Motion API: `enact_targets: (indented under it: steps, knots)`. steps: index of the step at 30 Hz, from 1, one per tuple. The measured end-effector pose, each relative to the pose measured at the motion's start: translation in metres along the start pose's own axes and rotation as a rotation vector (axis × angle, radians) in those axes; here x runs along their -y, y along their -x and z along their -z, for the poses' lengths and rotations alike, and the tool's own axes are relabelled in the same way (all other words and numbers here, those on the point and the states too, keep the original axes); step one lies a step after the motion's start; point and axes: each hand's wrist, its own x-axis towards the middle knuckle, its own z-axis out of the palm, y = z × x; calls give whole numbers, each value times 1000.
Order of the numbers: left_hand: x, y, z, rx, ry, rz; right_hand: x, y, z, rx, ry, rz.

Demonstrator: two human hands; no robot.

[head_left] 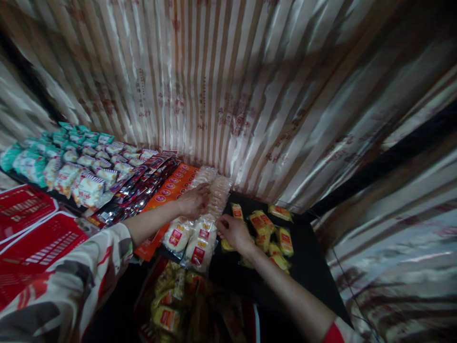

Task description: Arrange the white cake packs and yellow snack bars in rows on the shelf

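Note:
My left hand point(195, 201) rests on top of a row of clear packs of round, pale biscuits point(200, 243) with red labels. Its fingers reach forward over the packs, fairly flat, and the fingertips are dim. At the right edge of the same row is my right hand point(233, 231), its thumb and fingers drawn together by the wrapper. Whether they grip the wrapper's edge is hard to see. Just right of that hand lie several small yellow packs point(262, 224) with red labels, loosely heaped on the black table point(307, 267).
Orange sheets point(174, 183), dark shiny packets point(143, 186), white snack bags point(89, 188) and green bags point(32, 162) line the table leftward. A basket of yellow packs point(167, 317) is below; red baskets point(32, 233) stand left. A striped curtain point(214, 95) hangs behind.

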Motion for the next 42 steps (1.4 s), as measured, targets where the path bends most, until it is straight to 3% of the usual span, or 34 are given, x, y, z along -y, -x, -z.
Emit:
enact_targets:
  steps: [6, 12, 16, 19, 22, 29, 35, 39, 42]
  knots:
    - [-3, 7, 1, 65, -3, -52, -4, -1, -6, -26, -57, -20]
    - [-5, 11, -6, 48, -90, -71, 14, 11, 7, -158, 449, 130]
    - [-7, 12, -7, 31, -98, -65, 24, 27, 10, -50, 607, 171]
    - [-6, 13, -7, 30, -97, -59, 20, 33, 5, 88, 596, 120]
    - [-6, 12, -8, 39, -100, -66, 13, 35, 0, 136, 510, 102]
    - [-6, 13, -10, 25, -97, -52, 14, 35, -3, 57, 395, 89]
    - [-7, 16, -5, -5, -47, -20, 18, 32, -4, -21, 467, 91]
    - [-34, 36, 0, -152, -27, 58, 16, 32, -7, -50, 462, 104]
    - [-69, 66, -12, -393, -40, 355, 15, 33, -8, -53, 434, 79]
